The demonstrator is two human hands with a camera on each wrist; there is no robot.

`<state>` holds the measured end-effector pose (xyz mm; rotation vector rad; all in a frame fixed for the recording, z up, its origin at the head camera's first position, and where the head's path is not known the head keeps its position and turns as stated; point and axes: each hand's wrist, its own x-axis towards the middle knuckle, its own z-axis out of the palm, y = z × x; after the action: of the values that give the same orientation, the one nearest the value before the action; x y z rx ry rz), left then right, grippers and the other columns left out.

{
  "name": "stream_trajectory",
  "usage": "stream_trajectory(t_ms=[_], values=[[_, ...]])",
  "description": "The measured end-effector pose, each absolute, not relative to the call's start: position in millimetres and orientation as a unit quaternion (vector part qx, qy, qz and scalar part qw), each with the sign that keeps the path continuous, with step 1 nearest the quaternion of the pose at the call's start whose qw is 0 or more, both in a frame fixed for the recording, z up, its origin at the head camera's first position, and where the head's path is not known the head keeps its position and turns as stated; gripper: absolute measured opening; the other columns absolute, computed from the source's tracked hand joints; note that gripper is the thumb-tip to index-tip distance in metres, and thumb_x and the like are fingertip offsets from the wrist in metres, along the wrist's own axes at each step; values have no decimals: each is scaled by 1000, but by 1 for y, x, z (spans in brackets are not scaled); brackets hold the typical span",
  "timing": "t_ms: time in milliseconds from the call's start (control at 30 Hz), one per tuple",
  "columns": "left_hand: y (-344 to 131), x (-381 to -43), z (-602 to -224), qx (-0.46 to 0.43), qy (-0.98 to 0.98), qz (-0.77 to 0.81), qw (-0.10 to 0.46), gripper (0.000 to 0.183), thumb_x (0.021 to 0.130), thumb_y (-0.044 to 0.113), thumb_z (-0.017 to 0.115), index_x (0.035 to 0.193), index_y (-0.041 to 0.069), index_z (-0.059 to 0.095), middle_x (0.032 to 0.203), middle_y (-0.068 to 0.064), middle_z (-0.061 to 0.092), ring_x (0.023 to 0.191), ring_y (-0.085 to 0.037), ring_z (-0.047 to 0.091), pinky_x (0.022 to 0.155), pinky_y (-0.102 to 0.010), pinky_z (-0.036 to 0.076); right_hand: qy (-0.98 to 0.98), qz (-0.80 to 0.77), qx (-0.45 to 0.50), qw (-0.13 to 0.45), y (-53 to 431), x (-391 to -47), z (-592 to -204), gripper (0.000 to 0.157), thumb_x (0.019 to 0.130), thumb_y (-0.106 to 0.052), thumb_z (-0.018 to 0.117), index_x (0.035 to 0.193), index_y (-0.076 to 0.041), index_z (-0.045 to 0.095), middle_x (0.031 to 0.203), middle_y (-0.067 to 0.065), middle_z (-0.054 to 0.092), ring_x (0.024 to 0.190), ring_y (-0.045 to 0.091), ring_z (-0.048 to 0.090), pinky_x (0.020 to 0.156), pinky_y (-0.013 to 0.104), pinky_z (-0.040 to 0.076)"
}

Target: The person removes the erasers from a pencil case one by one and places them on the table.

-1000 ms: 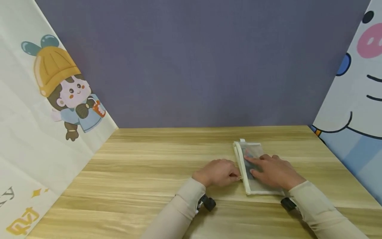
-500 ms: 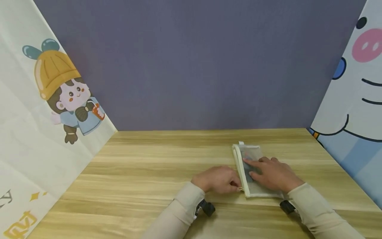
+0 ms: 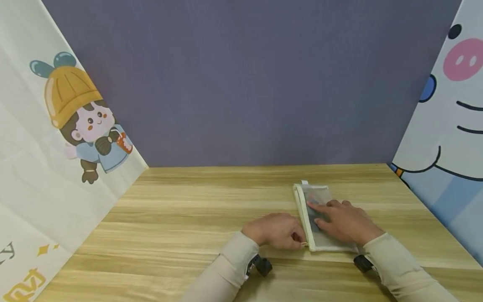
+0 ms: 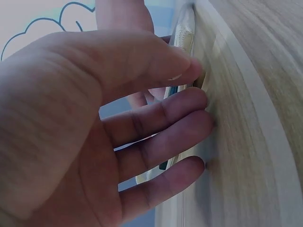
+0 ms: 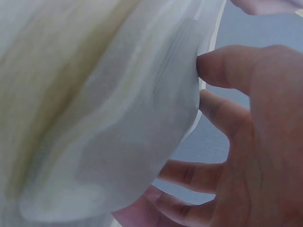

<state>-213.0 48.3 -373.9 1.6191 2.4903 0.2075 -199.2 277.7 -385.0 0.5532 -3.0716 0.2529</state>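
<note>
Head view has the sheer zip pouch (image 3: 314, 216) at four o'clock, lying on the wood-grain tabletop (image 3: 188, 218). At the pouch's seven o'clock corner, the left hand (image 3: 277, 230) pinches the zip pull (image 3: 304, 244) in its grip, while from four o'clock the right hand (image 3: 345, 221) rests on it, its grip spread.

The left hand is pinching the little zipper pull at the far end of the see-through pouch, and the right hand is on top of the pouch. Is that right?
Not quite: the left hand is pinching the zipper pull at the near end of the see-through pouch, as the head view shows. The right hand is on top, just like you said.
</note>
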Motion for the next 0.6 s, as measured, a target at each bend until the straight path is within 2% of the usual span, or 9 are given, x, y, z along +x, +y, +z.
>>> stream_trajectory(t_ms=[433, 600], values=[[50, -209, -371, 533, 836, 74, 108, 19, 92, 19, 69, 73, 23, 65, 73, 19, 56, 65, 6, 47, 60, -11, 38, -981, 76, 177, 12, 278, -198, -388, 53, 97, -47, 60, 148, -34, 52, 126, 17, 60, 96, 37, 58, 61, 51, 48], [50, -209, -370, 532, 836, 74, 113, 17, 91, 18, 70, 75, 23, 67, 74, 20, 57, 66, 6, 49, 62, -11, 40, -980, 74, 182, 18, 279, -198, -387, 53, 97, -48, 59, 147, -33, 52, 124, 19, 60, 94, 38, 58, 59, 51, 48]])
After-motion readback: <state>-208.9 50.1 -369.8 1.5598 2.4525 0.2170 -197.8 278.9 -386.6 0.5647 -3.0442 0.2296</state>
